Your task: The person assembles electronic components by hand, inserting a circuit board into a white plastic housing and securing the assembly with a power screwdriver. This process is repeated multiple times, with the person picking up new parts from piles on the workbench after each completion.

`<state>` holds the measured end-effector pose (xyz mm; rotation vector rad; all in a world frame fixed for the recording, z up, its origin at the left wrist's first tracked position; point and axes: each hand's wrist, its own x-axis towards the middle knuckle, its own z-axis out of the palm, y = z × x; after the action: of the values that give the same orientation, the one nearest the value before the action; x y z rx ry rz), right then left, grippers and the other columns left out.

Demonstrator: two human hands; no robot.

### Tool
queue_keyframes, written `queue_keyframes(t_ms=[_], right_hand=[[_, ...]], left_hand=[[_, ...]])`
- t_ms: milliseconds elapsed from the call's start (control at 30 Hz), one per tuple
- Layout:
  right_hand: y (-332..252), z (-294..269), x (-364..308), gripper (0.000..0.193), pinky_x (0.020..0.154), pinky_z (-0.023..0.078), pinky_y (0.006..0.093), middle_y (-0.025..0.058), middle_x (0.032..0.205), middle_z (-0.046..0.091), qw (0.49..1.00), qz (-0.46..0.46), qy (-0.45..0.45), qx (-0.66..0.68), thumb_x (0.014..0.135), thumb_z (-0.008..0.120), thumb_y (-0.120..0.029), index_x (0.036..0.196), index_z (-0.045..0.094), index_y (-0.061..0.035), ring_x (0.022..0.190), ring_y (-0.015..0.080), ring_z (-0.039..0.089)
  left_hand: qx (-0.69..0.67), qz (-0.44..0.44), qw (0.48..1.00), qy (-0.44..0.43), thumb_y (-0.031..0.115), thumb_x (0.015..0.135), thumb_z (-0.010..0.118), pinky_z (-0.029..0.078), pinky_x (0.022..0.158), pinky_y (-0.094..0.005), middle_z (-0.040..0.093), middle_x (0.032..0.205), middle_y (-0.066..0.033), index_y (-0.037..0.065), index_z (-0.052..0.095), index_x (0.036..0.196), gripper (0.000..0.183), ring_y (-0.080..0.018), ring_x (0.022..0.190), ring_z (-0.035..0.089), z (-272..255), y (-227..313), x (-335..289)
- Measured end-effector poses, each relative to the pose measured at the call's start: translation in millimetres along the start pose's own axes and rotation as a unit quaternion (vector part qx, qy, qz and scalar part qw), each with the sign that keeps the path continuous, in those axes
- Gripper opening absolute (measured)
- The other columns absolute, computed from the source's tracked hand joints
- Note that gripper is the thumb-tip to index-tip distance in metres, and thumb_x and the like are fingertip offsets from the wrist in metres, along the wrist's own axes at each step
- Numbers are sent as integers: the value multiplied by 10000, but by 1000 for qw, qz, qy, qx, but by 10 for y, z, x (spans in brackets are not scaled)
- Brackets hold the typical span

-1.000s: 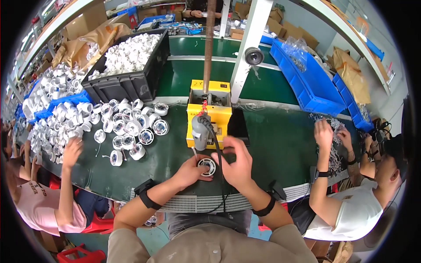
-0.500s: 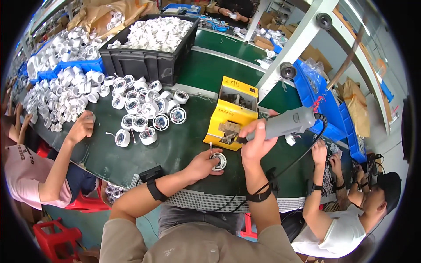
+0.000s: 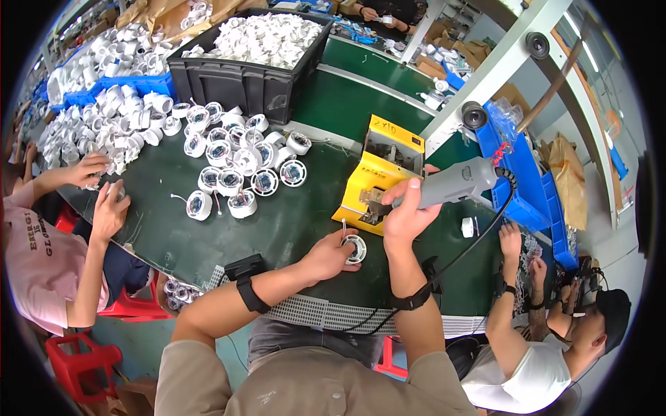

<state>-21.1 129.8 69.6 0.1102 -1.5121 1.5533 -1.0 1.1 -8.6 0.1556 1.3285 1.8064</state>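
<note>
My right hand is wrapped round a grey electric screwdriver, which lies slanted with its tip end at the front of a yellow machine; the fingers hide the tip itself. In my left hand is a round white ring-shaped housing, with a short wire standing up from its edge. The hand grips it from its left side, just below the yellow machine. Several similar white housings with circuit boards inside lie in a heap to the left.
A black crate full of small white parts stands behind the heap. White ring pieces pile up at the left. Blue bins and a white post stand at the right. A cord hangs by my right arm. Co-workers sit on both sides.
The whole view has shifted slightly; both my hands keep their holds. The co-worker at the left has brought both hands together near the white pieces. A small white part at the right shows more fully.
</note>
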Motion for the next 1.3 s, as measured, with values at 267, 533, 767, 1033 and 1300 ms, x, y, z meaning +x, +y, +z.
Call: queue_keyframes(t_ms=[267,533,767,1033,1300], right_hand=[[0,-22,-23,321,466,442,276,60,615,479,1000,3,-23,11,938,477,-101,1192,348,49,470,142,483],[66,-120,-54,341,479,449,280,56,622,468,998,-39,-47,7,936,472,-95,1211,328,48,482,144,481],[-92,-79,-186,355,460,440,287,56,621,451,997,51,-44,29,938,477,-112,1228,331,30,475,149,467],[-132,-147,-564,386,449,453,291,63,628,458,993,82,-53,61,939,473,-142,1249,305,16,477,152,478],[-119,-141,-599,382,457,454,296,66,639,460,989,115,-46,84,943,467,-144,1256,305,3,481,153,479]], left_hand=[[-7,7,999,33,69,989,408,578,853,-357,536,1134,-116,-23,384,1350,373,-236,942,630,5,38,-11],[-8,17,999,49,75,974,395,588,809,-320,531,1185,-136,-53,390,1338,385,-216,945,632,33,57,-19],[-16,18,999,47,71,975,387,590,802,-318,546,1146,-137,-37,423,1304,348,-212,927,637,5,69,-5],[10,21,999,37,63,990,384,582,851,-344,557,1136,-125,-25,434,1288,316,-202,963,617,6,106,-20],[6,42,998,42,80,983,389,590,795,-309,560,1143,-149,-38,426,1298,338,-202,912,650,6,22,-1]])
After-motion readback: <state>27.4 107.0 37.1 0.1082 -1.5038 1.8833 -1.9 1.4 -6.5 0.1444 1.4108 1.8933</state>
